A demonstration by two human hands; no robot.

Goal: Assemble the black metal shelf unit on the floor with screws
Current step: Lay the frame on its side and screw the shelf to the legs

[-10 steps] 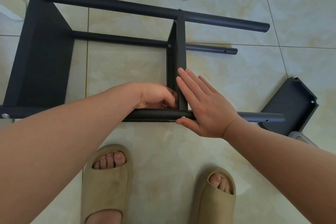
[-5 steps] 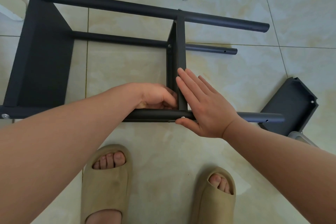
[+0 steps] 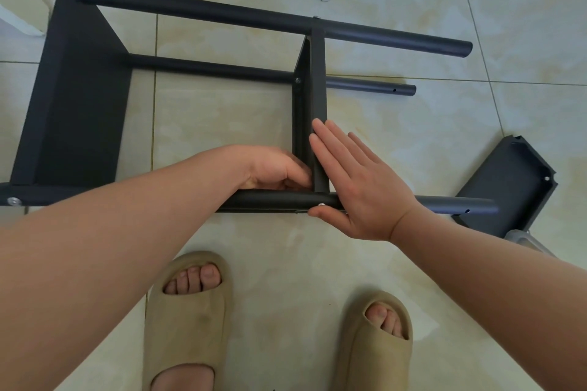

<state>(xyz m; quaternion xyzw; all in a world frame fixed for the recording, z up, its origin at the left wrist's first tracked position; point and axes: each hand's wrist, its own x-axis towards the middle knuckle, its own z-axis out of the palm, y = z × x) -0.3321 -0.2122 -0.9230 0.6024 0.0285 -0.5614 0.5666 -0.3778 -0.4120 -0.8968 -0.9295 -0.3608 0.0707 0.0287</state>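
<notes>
Shelf unit (image 3: 79, 98) lies under flat right fingers (image 3: 330, 143), left fingers' (image 3: 298, 178) grip hidden; spare panel (image 3: 505, 187) nearby.

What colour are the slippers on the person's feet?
The slippers are beige; head view.

bright, even daylight, soft shadows under the arms, sharp focus, wide-angle bending at edges.

Nothing legible to call out: the black shelf frame (image 3: 79, 89) carries no readable print, and the slippers (image 3: 187, 311) look unmarked from this angle.
</notes>
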